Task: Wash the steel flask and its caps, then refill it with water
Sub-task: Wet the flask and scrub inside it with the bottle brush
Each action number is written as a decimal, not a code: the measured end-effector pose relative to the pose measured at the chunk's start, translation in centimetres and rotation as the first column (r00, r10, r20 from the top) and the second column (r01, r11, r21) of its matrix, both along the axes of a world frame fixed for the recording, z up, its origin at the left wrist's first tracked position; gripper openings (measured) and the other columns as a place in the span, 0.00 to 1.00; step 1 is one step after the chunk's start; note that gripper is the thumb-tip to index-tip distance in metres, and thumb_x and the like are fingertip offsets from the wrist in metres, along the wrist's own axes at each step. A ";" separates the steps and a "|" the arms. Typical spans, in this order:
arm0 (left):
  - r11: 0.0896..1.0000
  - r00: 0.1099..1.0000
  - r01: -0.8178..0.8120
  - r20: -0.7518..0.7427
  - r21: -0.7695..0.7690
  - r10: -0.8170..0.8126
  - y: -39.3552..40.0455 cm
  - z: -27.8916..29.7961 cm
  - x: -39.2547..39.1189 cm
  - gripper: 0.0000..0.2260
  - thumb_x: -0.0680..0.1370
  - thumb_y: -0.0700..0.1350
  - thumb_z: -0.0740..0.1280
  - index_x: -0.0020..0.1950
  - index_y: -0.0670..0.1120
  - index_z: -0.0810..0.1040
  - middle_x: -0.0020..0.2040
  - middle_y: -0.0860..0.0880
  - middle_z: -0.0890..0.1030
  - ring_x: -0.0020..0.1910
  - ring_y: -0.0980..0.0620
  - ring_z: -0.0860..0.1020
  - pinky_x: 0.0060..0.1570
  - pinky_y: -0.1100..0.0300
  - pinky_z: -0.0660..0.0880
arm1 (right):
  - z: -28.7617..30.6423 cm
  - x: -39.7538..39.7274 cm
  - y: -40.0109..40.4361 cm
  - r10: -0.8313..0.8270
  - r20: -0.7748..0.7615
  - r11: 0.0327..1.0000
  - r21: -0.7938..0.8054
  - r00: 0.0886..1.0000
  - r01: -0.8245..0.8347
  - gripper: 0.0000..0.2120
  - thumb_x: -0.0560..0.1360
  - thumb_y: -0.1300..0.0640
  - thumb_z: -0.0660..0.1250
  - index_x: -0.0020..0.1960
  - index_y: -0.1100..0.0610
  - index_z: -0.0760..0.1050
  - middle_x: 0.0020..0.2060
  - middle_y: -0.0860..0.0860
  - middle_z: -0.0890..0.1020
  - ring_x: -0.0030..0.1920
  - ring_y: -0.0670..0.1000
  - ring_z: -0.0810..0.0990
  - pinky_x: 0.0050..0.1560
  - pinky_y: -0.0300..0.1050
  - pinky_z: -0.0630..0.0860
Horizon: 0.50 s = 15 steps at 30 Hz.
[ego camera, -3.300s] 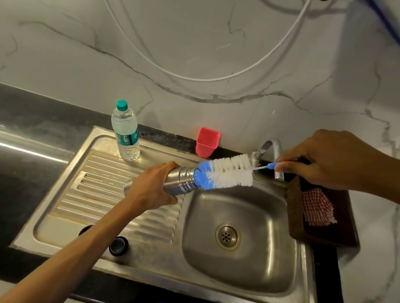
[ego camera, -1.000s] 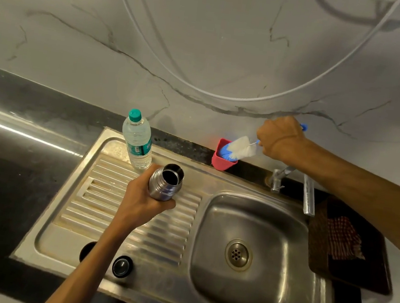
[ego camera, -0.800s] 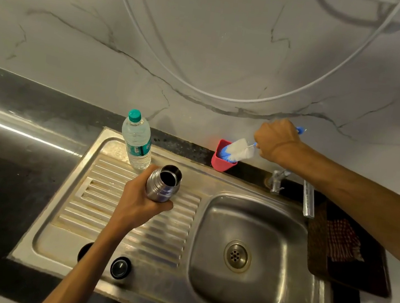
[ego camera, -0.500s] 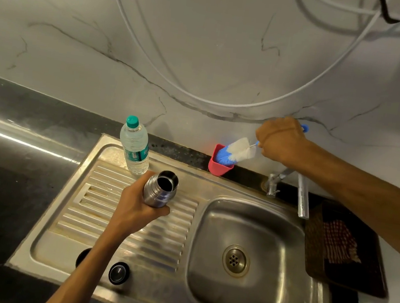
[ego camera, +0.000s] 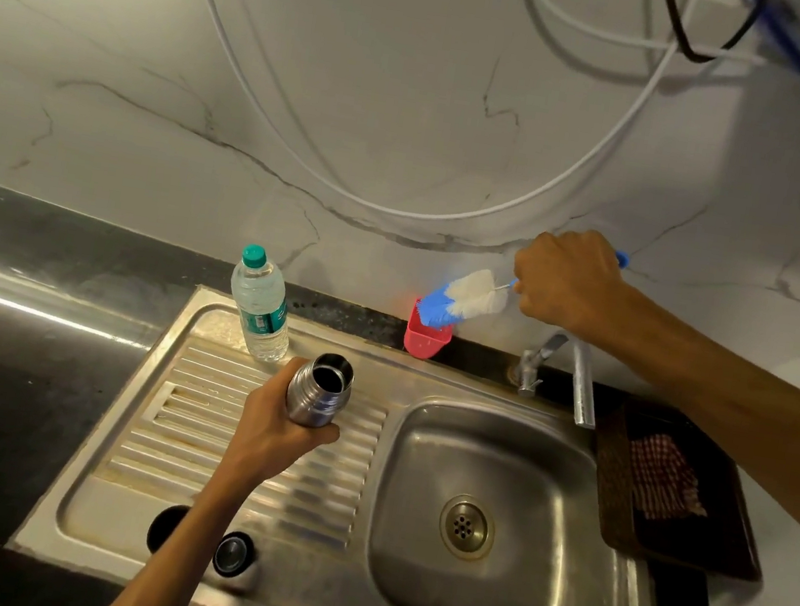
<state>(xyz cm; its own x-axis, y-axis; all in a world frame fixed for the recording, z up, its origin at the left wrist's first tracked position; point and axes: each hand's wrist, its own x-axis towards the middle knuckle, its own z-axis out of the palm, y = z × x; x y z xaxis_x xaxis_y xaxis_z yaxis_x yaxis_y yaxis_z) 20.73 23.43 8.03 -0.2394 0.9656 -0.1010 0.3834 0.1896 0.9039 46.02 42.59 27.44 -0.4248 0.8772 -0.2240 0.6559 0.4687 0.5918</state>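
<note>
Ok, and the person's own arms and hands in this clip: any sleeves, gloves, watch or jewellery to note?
Both forearms are bare right to the frame edge, so no sleeve or cuff shows. The left hand and the right hand wear no gloves. No watch, bracelet or band shows on either wrist, and no ring on the fingers that are visible. No markings, tape or cables on either arm.

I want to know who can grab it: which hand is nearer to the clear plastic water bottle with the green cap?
Left. The left hand is just below the clear plastic water bottle; the right hand is far right.
</note>
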 end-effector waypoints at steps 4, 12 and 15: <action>1.000 1.000 0.011 -0.008 0.000 -0.011 0.0 0.3 0.7 0.30 0.63 0.37 0.84 0.55 0.61 0.76 0.45 0.58 0.84 0.46 0.60 0.82 0.40 0.70 0.75 | 0.5 0.3 -0.6 -0.022 -0.035 1.000 0.010 0.999 0.023 0.08 0.81 0.49 0.63 0.48 0.53 0.73 0.33 0.49 0.69 0.37 0.50 0.74 0.43 0.48 0.69; 1.000 0.999 0.021 -0.028 -0.022 -0.022 -0.5 -0.5 1.4 0.29 0.64 0.37 0.84 0.55 0.60 0.76 0.48 0.56 0.84 0.45 0.60 0.82 0.42 0.65 0.76 | 2.1 2.2 -1.2 -0.105 -0.153 0.994 0.010 0.983 0.108 0.12 0.82 0.49 0.62 0.45 0.54 0.77 0.34 0.50 0.75 0.30 0.49 0.69 0.41 0.48 0.68; 0.999 0.999 0.031 -0.038 -0.042 -0.033 -0.2 -1.2 2.4 0.28 0.64 0.38 0.84 0.54 0.60 0.76 0.45 0.56 0.84 0.42 0.61 0.81 0.37 0.71 0.73 | 3.2 3.9 -2.2 -0.136 -0.219 0.990 0.009 0.966 0.141 0.13 0.82 0.50 0.61 0.44 0.54 0.78 0.33 0.50 0.74 0.30 0.49 0.71 0.37 0.45 0.67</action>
<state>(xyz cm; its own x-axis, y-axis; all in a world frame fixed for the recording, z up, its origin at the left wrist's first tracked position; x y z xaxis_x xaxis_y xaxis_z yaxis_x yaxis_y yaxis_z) 23.13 23.20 6.82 -0.2133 0.9680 -0.1325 0.4245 0.2139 0.8798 49.89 40.36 30.68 -0.3347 0.9349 -0.1178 0.8272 0.3514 0.4384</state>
